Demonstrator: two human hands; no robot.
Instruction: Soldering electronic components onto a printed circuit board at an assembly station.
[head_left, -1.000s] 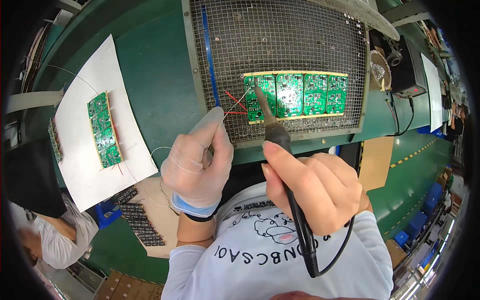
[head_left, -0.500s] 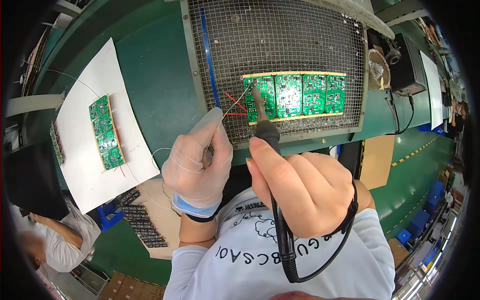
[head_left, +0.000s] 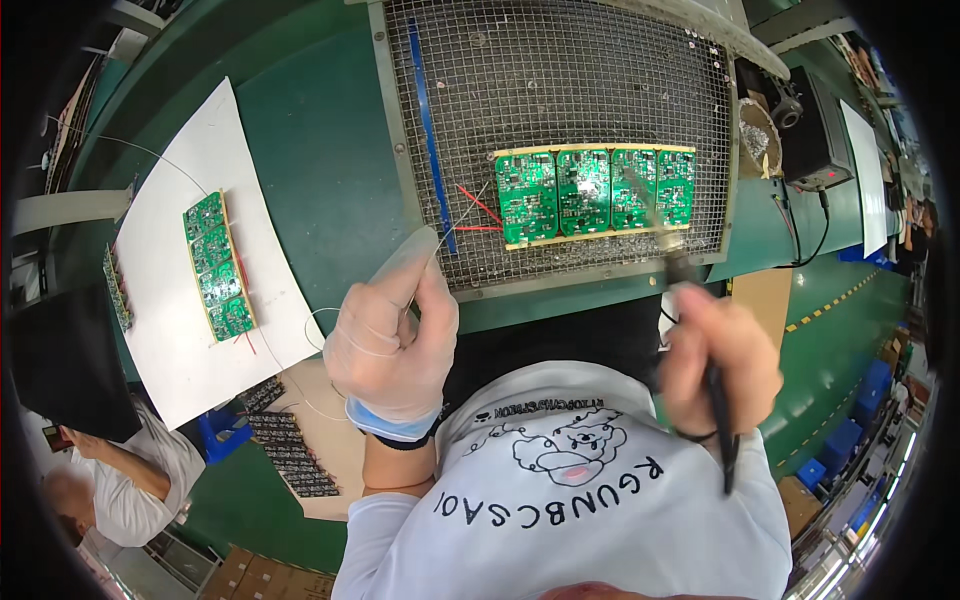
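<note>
A grey-framed metal mesh tray [head_left: 570, 90] bears a green, rectangular, four-section circuit-board panel [head_left: 583, 195]. The person's bare right hand [head_left: 725, 355] and translucent-gloved left hand [head_left: 392, 325] are both closed. The right grips a black-handled soldering iron [head_left: 679, 263], its tip blurred over the panel; a slip could scorch the panel. The left pinches a thin silvery wire [head_left: 463, 214]; a careless tug could snag the slender red leads [head_left: 479, 203] it crosses in view.

A green bench [head_left: 310, 170] carries a metal-framed wire mesh [head_left: 570, 85], on whose near half lies a panel of four green circuit boards [head_left: 528, 195]; a blue strip [head_left: 429, 130] runs along the mesh's left side. Left of the mesh lies a white sheet [head_left: 160, 275]. Just right of the mesh sits a brown tub [head_left: 762, 168] of silvery scraps, and farther right a black box [head_left: 822, 135].
</note>
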